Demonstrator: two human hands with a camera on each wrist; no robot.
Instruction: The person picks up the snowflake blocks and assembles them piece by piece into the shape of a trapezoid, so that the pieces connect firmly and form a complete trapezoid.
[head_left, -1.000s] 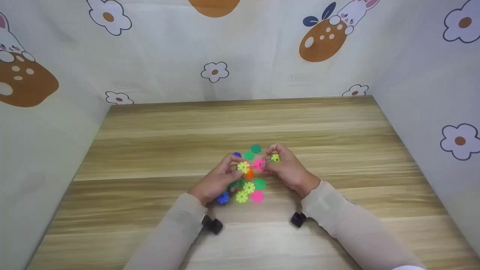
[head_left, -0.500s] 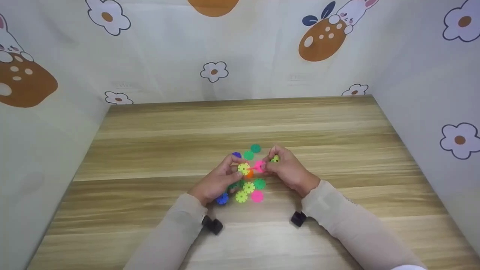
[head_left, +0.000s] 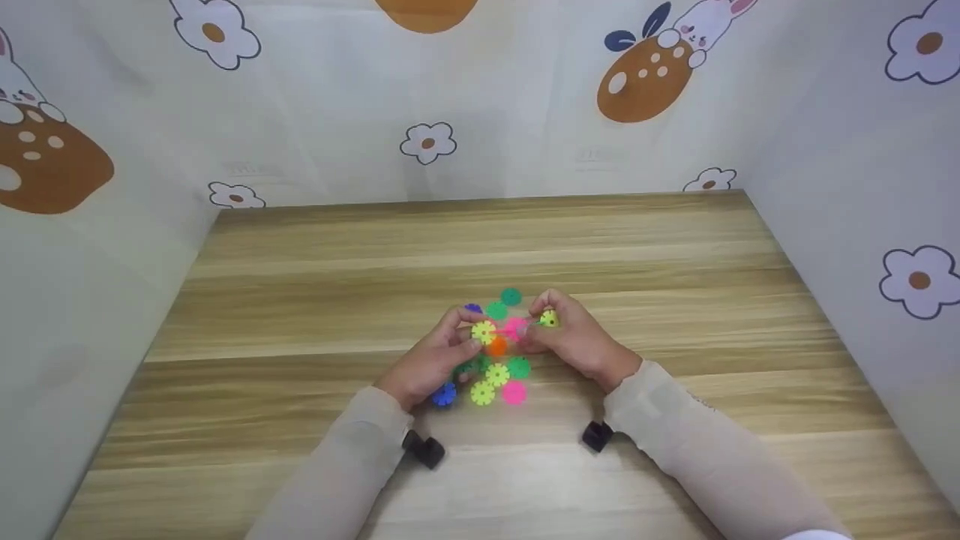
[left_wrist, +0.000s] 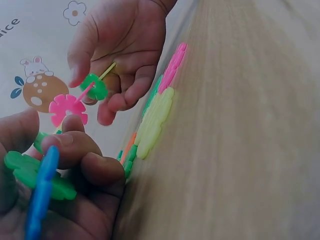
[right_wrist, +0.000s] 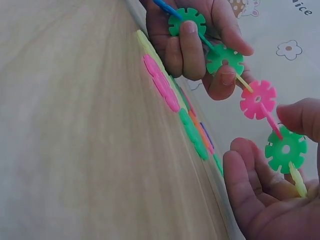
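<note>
Both hands hold a chain of slotted plastic snowflake discs in the air above the table. My left hand (head_left: 429,361) grips its left end, where a blue disc (left_wrist: 43,192) and green discs (right_wrist: 225,60) sit among the fingers. A yellow disc (head_left: 483,332) shows at its fingertips in the head view. Beyond it, a pink disc (right_wrist: 258,100) spans the gap between the hands. My right hand (head_left: 583,343) holds the other end, with thumb and fingers around a green disc (right_wrist: 286,149) and a yellow disc (head_left: 549,319) standing edge-on from it. Its palm partly hides that end.
Loose discs lie flat on the wooden table (head_left: 300,285) under and around the hands: a pink one (head_left: 514,392), yellow ones (head_left: 483,393), green ones (head_left: 511,297), an orange one (head_left: 496,345) and a blue one (head_left: 444,394). Patterned cloth walls (head_left: 337,105) enclose the table's back and sides.
The right fingers have shifted slightly around the chain's end, and the pink disc has moved a little left and up since half a second ago. The left hand is nearly still; the loose discs stay put.
</note>
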